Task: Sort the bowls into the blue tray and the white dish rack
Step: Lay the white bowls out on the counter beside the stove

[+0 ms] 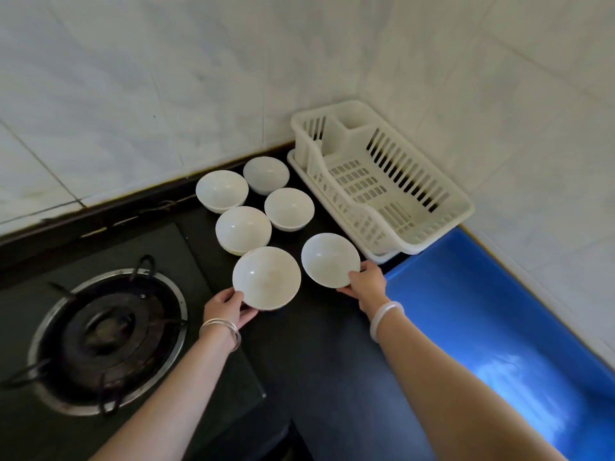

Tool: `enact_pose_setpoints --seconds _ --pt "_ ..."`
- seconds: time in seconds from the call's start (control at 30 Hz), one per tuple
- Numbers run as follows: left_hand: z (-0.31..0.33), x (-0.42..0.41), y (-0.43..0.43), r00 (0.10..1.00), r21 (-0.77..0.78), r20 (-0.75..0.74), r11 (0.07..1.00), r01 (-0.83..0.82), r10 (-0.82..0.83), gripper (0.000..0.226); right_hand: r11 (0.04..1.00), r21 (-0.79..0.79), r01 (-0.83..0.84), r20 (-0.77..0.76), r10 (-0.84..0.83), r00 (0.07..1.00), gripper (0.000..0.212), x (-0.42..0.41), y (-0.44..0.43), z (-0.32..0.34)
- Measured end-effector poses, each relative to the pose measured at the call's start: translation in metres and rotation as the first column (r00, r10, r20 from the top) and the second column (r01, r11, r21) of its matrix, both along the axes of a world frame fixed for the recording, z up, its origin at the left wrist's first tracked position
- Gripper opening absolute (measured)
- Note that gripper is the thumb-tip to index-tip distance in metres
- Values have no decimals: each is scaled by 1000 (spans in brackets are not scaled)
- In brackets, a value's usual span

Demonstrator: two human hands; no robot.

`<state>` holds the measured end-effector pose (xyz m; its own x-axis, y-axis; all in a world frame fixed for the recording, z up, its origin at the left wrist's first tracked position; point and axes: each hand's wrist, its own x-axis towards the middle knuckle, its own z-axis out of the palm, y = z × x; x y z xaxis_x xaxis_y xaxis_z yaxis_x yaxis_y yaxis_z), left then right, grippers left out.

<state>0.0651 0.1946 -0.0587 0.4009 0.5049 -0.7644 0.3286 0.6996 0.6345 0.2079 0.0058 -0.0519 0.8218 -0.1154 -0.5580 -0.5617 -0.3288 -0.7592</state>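
Several white bowls stand upright on the dark counter. My left hand (229, 309) grips the near-left bowl (267, 277) at its near rim, thumb over the edge. My right hand (367, 282) holds the near-right bowl (329, 259) at its right rim. Behind these stand a middle bowl (243, 229), another bowl (289, 208) to its right, and two rear bowls (222, 190) (265, 174). The white dish rack (442, 224) sits in the corner with nothing in it. The blue tray (466, 311) lies along the right wall, also without bowls.
A gas burner (106, 334) with a black pan support occupies the left of the counter. Tiled walls (166, 94) close off the back and right sides. The dark counter (316, 361) runs between burner and tray.
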Motion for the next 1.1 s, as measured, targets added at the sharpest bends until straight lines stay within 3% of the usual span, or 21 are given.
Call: enact_pose_setpoints --seconds 0.37,0.53,0.8,1.1 --pt "-2 4 -5 999 -13 -29 1000 -16 15 35 997 63 41 -41 -39 998 20 11 16 -17" --pt "-2 4 -7 999 -13 -14 999 -37 37 34 990 117 80 -86 -70 994 13 16 20 -22" --pt "-6 4 -13 995 2 -8 995 -102 102 24 978 171 123 -107 -106 989 26 18 25 -26" --pt "-3 3 -17 993 3 -6 993 -121 121 30 968 246 39 -179 6 984 40 14 17 -19"
